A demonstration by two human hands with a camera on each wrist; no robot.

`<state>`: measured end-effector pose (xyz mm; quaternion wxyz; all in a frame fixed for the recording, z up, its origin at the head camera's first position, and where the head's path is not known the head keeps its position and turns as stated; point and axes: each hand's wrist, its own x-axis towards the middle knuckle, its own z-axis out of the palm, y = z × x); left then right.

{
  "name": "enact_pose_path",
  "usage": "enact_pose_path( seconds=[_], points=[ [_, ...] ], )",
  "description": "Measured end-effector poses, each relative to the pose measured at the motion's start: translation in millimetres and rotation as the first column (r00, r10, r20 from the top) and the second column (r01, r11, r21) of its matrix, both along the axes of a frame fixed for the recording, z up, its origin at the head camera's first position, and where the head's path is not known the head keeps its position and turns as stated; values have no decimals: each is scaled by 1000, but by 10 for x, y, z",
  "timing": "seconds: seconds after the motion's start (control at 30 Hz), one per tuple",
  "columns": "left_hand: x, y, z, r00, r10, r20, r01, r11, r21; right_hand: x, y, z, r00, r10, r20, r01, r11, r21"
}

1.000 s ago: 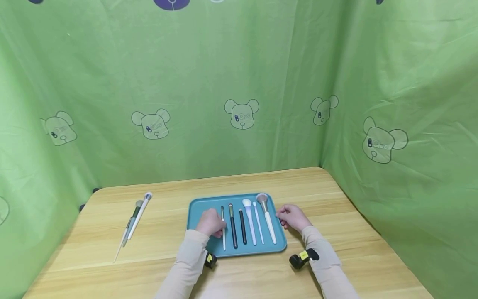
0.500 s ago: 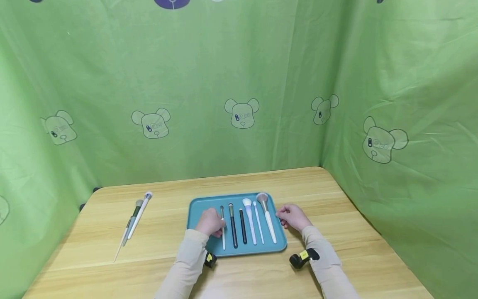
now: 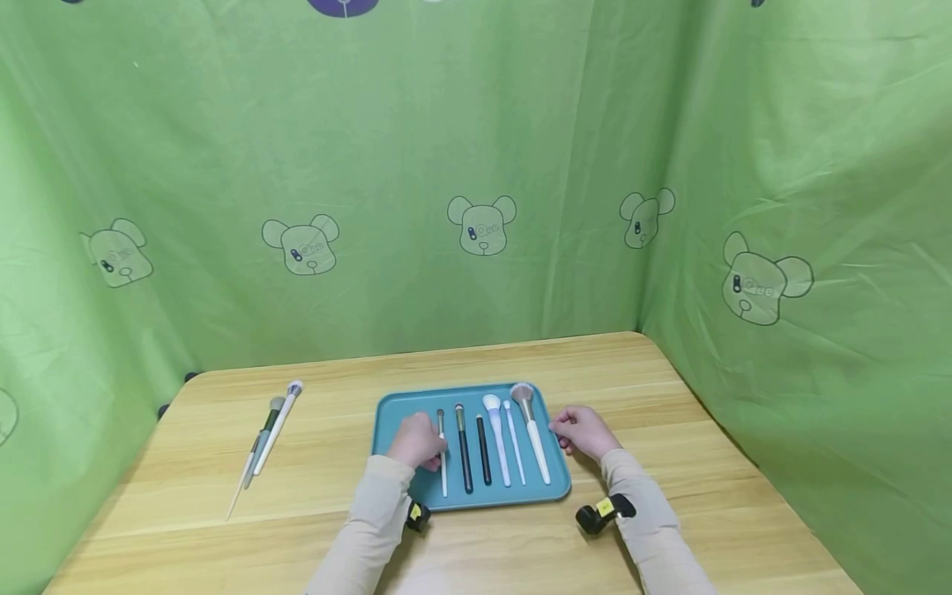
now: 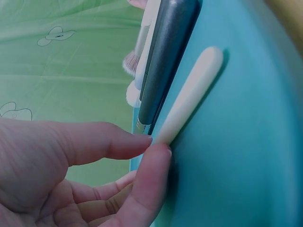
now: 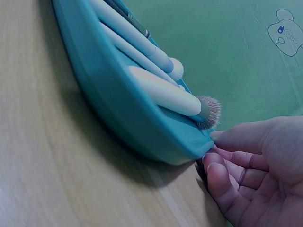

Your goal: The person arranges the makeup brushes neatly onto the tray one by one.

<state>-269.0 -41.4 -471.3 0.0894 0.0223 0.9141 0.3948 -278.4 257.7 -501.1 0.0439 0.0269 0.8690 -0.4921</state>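
Note:
My left hand [image 3: 418, 440] is over the left part of a teal tray [image 3: 397, 405]. Its thumb and forefinger pinch a slim makeup brush [image 4: 189, 97] with a white handle, which lies low along the tray floor. To its right a row of makeup brushes lies side by side: a long black-handled brush [image 3: 464, 454], a shorter black one [image 3: 484, 453], a white one with a white head [image 3: 497, 438], a thin white one [image 3: 515, 446] and a large fluffy one [image 3: 534, 434]. My right hand [image 3: 583, 431] holds the tray's right rim between thumb and fingers.
On the left of the wooden table [image 3: 335, 487] several more brushes lie slantwise close together, among them a white-handled brush [image 3: 278, 430] and one with a dark green ferrule [image 3: 269, 421]. A green curtain [image 3: 387, 165] hangs behind and along both sides.
My left hand has shifted very slightly left, and the slim white-handled brush has moved with it. The right hand and the tray have stayed in place.

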Motion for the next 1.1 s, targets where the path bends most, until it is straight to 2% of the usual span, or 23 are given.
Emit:
enact_pose_path(
  seconds=[0.2, 0.6, 0.83, 1.1],
  points=[
    [12, 7, 18, 1000, 7, 24, -7, 1000, 13, 8, -1, 4, 1000, 4, -3, -4, 1000, 1],
    [-3, 25, -15, 1000, 0, 2, 0, 1000, 16, 24, -8, 27, 1000, 1, 9, -1, 1000, -1],
    [14, -23, 45, 1000, -9, 20, 8, 999, 53, 21, -7, 16, 1000, 7, -1, -7, 1000, 0],
    [5, -172, 131, 999, -11, 53, 5, 993, 117, 24, -8, 29, 1000, 7, 11, -7, 1000, -5]
  ],
)
